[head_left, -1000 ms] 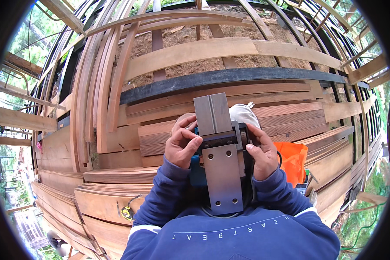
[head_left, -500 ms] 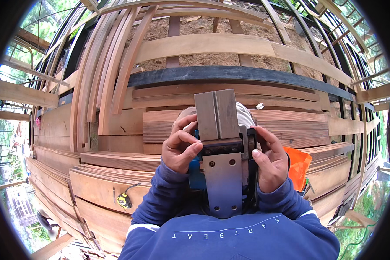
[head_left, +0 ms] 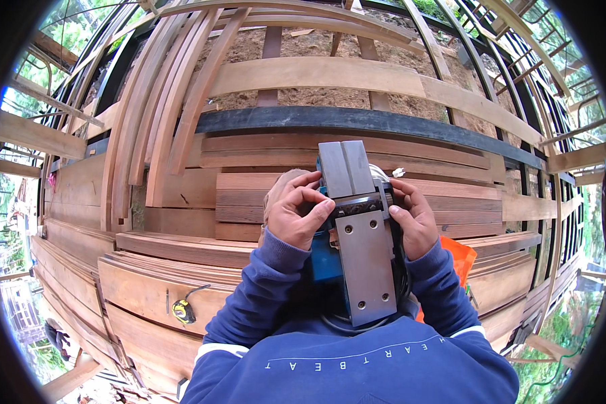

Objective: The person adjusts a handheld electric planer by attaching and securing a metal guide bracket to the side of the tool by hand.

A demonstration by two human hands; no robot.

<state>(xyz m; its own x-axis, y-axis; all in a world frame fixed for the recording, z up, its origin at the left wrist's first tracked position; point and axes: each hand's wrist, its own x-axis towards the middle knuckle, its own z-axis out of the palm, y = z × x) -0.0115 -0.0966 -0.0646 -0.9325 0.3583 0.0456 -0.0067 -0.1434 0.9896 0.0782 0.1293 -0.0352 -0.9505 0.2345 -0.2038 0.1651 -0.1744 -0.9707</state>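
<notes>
An electric planer [head_left: 367,262] with a teal body lies upside down against me, its metal sole plates facing up and the cutter drum showing in the gap between them. My left hand [head_left: 295,214] grips the planer's left side, with thumb and forefinger curled beside the drum. On the opposite side, my right hand [head_left: 414,221] holds the housing, thumb resting by the drum's end. The other fingers of both hands are partly hidden. A white plug [head_left: 399,172] pokes out beyond the planer, and a dark cord loops below it.
Stacked deck boards [head_left: 249,195] surround me, and long timber strips [head_left: 161,101] lie at the left. A black beam [head_left: 370,120] crosses in front. To my left are a yellow-black tape measure [head_left: 183,310] and a thin pencil-like stick [head_left: 167,301]; an orange bag [head_left: 459,259] sits right.
The planer has tilted, its near end swinging right, and both hands have moved with it. More of its sole plate shows now. Both hands stay on its sides.
</notes>
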